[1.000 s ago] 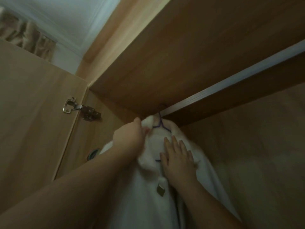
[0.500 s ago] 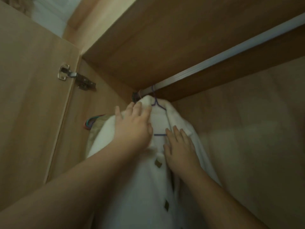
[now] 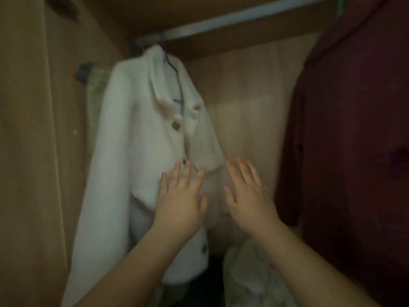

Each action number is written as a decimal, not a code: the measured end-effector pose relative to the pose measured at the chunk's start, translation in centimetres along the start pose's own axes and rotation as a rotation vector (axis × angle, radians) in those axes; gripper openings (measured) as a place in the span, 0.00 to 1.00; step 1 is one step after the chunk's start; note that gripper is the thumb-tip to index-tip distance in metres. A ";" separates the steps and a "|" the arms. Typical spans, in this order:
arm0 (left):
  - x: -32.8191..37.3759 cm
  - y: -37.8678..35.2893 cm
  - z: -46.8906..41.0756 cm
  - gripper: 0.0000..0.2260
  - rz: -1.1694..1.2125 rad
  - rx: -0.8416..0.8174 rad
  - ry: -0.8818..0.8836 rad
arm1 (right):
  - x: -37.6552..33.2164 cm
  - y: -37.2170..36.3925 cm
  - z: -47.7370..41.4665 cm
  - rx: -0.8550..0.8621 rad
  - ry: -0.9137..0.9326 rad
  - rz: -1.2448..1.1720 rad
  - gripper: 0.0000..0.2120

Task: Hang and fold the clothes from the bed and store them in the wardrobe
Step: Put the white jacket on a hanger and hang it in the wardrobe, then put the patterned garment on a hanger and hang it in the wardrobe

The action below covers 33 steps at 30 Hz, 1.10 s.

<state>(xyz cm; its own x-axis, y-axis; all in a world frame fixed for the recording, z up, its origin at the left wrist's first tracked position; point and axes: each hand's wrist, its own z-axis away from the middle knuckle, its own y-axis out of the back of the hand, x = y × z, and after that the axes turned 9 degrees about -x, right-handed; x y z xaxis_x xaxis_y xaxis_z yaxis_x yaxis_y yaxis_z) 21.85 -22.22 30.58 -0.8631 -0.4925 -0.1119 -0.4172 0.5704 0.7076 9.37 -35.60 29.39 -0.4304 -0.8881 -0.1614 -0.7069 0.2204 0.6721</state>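
Inside the wooden wardrobe (image 3: pixel 250 103) a white coat (image 3: pixel 132 151) hung on a dark hanger (image 3: pixel 180 89) from the rail (image 3: pixel 243 16), apart from a dark red garment (image 3: pixel 354 129), with the left hand (image 3: pixel 180 204) before its front and the right hand (image 3: pixel 249 200) beside it, both flat, fingers spread, holding nothing.

A white fleecy jacket (image 3: pixel 137 151) hangs upright on a thin dark-blue wire hanger (image 3: pixel 179 89), hooked over the pale rail (image 3: pixel 243 16) near the left wall of the wooden wardrobe (image 3: pixel 254 96). Its collar is turned down, brown buttons (image 3: pixel 176 125) run down the front, and its sleeves hang at both sides
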 end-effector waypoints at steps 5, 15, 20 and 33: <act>7.3 -2.8 9.7 0.29 0.274 -0.146 -0.134 | 0.8 4.2 14.1 -0.084 -0.192 0.155 0.30; 23.6 0.7 32.3 0.27 0.620 -0.481 -0.478 | -2.6 15.3 46.8 -0.299 -0.718 0.406 0.31; 32.1 6.0 43.8 0.28 0.654 -0.654 -0.717 | -5.8 21.9 60.8 -0.339 -0.957 0.462 0.32; 49.0 29.6 75.5 0.28 0.768 -0.782 -1.319 | -24.4 46.4 98.9 -0.278 -1.601 0.619 0.30</act>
<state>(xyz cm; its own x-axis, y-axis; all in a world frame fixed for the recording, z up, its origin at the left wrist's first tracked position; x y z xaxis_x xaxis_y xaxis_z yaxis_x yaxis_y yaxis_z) -54.26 20.19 -6.68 -0.5839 0.7818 0.2188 0.0548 -0.2310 0.9714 -68.41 36.14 -6.97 -0.7827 0.5768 -0.2340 -0.2006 0.1222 0.9720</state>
